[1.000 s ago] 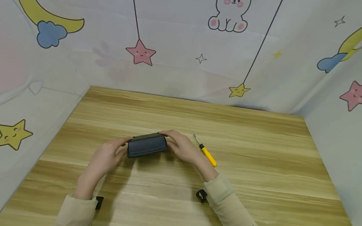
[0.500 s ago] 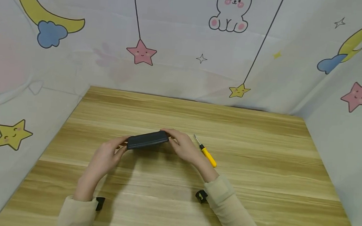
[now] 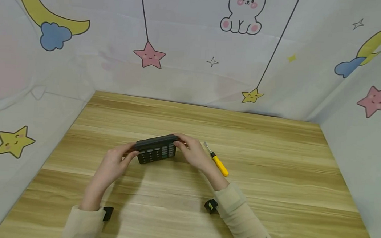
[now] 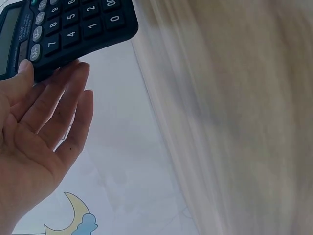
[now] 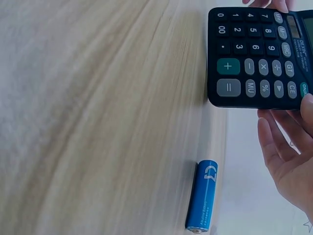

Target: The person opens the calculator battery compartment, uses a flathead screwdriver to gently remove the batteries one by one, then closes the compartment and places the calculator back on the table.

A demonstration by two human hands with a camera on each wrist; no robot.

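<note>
A black calculator [image 3: 155,151] is held tilted up, its keys facing the person and its screen end uppermost. My left hand [image 3: 110,165] pinches its left edge near the screen, thumb on the front. On the opposite edge my right hand [image 3: 193,156] grips it, with the thumb beside the green ON key. The number keys show in the left wrist view on the calculator [image 4: 73,29]; the right wrist view shows the whole keypad [image 5: 249,58] and part of the screen. Whether its lower edge touches the table, I cannot tell.
A screwdriver [image 3: 220,165] with a yellow handle lies right of the right hand on the wooden table [image 3: 271,182]. In the right wrist view a blue alkaline battery [image 5: 202,196] lies on the table; the head view does not show it. Printed cloth [image 3: 193,79] encloses the table.
Both hands have turned the calculator: its plain back side faced up one second ago, then its edge, and now the keys face the person. The hands have risen slightly; the screwdriver has not moved.
</note>
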